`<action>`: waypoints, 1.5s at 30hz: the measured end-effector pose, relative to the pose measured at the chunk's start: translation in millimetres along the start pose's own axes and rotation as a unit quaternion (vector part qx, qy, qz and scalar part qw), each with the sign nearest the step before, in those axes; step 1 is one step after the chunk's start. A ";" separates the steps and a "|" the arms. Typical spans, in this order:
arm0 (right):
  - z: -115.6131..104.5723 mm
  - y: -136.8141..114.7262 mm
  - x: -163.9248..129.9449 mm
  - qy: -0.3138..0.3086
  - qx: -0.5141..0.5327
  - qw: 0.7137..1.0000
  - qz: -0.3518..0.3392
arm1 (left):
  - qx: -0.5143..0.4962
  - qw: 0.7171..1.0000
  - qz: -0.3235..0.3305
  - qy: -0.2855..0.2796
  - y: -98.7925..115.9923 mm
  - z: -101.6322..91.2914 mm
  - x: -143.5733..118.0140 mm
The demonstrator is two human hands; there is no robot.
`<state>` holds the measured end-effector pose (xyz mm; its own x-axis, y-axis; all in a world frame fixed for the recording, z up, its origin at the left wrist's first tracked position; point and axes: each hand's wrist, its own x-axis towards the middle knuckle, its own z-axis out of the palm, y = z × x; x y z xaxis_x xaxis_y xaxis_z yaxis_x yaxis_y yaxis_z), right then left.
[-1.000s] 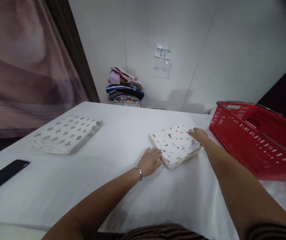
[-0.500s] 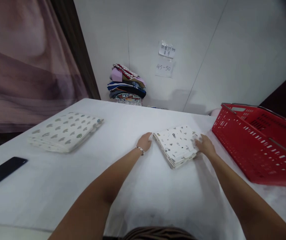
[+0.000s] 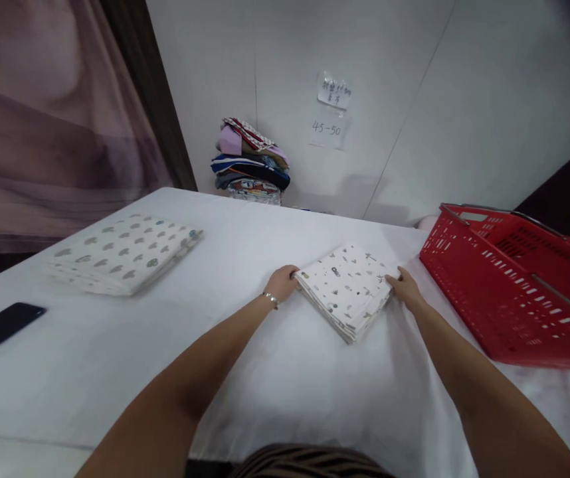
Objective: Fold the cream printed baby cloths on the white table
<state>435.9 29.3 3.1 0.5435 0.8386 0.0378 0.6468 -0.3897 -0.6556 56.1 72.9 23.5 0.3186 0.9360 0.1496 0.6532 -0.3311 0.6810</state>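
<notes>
1. Folded cloth with small printed motifs, head view: lies on the white-covered table, right of its middle, one corner pointing toward the near edge.
2. Left hand pinches the cloth's left corner; right hand pinches its right corner, thumb on top.
3. Room: a broad white stretch runs leftward to another folded cloth by the table's left edge; a black flat object lies nearer that side. Rightward, only a narrow strip separates right hand and red basket.
4. Against one second ago, the left hand has moved from the cloth's near-left side to its left corner; the cloth has turned slightly. Basket and other cloth stay put.
</notes>
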 end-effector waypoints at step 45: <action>27.2 -77.0 -222.8 -0.004 -0.185 0.914 -0.360 | 0.161 0.964 0.208 0.043 -1.7 -7.0 -93.3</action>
<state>250.5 -117.2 24.7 -0.0980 0.9303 0.3535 0.9730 0.1641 -0.1622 20.5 -13.1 13.4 0.5500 0.7164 0.4292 0.6651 -0.6866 0.2938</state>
